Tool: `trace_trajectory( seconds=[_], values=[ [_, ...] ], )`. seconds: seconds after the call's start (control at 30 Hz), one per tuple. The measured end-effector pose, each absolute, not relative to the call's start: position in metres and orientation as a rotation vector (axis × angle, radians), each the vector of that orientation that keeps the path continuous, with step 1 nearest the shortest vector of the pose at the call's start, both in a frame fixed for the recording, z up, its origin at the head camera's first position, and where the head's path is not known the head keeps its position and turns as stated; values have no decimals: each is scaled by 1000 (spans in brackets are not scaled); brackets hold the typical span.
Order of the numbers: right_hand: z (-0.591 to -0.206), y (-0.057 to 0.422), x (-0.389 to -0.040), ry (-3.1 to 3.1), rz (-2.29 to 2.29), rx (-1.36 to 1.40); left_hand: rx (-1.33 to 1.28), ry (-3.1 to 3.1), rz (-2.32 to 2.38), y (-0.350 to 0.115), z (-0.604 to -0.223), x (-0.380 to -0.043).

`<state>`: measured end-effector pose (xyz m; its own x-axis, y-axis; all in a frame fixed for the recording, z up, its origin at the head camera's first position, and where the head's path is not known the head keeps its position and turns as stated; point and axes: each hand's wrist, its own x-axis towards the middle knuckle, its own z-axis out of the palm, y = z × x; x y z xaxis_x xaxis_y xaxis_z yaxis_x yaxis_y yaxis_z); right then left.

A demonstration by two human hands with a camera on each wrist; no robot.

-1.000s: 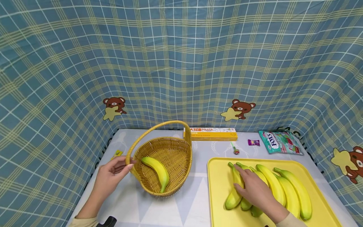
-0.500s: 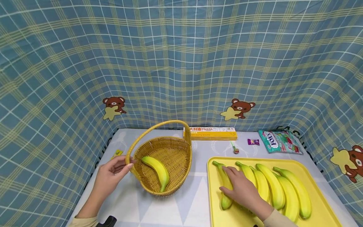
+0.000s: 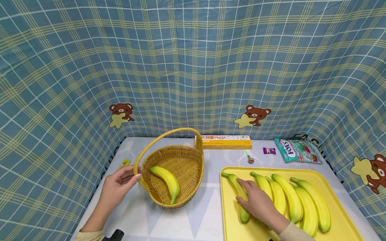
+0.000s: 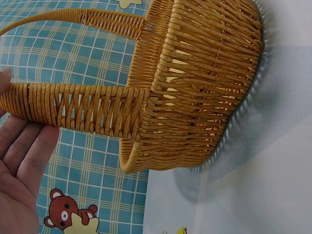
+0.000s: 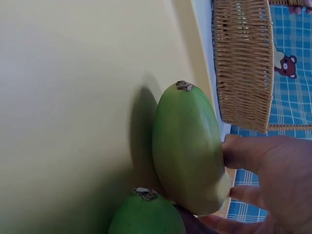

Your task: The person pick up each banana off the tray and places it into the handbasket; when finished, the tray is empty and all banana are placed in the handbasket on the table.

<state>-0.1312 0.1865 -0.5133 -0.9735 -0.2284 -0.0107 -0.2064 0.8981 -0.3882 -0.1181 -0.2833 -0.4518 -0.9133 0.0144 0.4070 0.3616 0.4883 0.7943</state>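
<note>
My left hand (image 3: 116,187) pinches the handle of a woven wicker basket (image 3: 190,174) between thumb and fingers. In the left wrist view the fingers lie under the handle (image 4: 87,109). A single banana (image 3: 167,182) rests inside the basket. Over on the yellow tray (image 3: 343,217), my right hand (image 3: 262,202) grips the leftmost banana (image 3: 233,182), thumb on its near left side and fingers across the other. The right wrist view shows that banana's blunt green end (image 5: 185,141), close to the tray surface, with a second banana (image 5: 146,214) beside it.
Several more bananas (image 3: 307,209) lie side by side at the tray's right. Behind stand a pasta box (image 3: 223,143), a purple wrapped candy (image 3: 269,151), a lollipop (image 3: 250,160) and a Fox's candy bag (image 3: 297,150). A plaid curtain (image 3: 193,67) encloses the table.
My right hand has drawn the leftmost banana left, away from the others. Over the last half second the banana turned slightly, its stem swinging left. The left hand and basket stay put.
</note>
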Motion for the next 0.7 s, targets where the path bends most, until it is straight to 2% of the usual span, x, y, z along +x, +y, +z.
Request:
trace_trajectory(
  seconds=[0.47, 0.7],
  values=[
    [-515, 190, -136, 2964, -652, -310, -331, -2387, -1412, -284, -452, -119],
    [-500, 191, -136, 2974, -686, -316, -338, -2390, -1415, -284, -450, -118]
  ],
)
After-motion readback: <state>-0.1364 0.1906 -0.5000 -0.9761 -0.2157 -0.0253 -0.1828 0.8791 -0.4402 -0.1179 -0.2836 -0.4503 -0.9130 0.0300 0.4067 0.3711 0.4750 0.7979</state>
